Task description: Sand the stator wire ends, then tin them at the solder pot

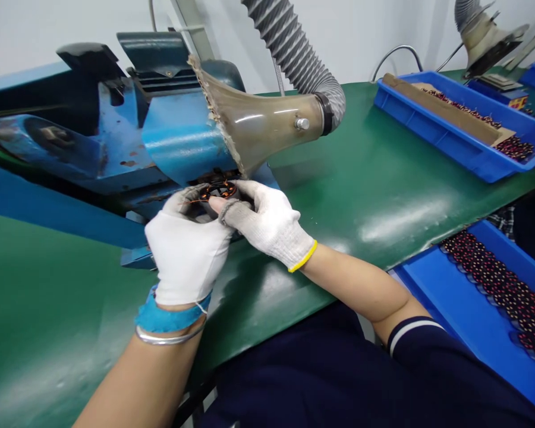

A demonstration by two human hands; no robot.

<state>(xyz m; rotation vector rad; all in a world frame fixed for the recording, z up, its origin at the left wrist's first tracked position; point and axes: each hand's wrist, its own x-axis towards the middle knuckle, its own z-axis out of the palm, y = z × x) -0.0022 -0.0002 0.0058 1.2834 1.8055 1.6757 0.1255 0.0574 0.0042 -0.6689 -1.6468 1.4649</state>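
Observation:
Both of my hands wear white gloves and hold a small round motor part (218,191) with a black rim and copper-coloured windings. My left hand (188,241) grips it from the left, and thin wire ends stick out beside its fingers. My right hand (267,220) holds the right side, its bare thumb tip resting at the near rim. The part is just below the opening of a blue belt machine (185,137), under a translucent suction hood (267,122). The fingertips on the far side are partly hidden.
A grey corrugated hose (294,47) rises from the hood. On the green table (361,196), a blue tray (437,137) at the back right holds small parts and cardboard. Another blue tray (446,297), lower right, holds rows of parts. A second hood stands far right.

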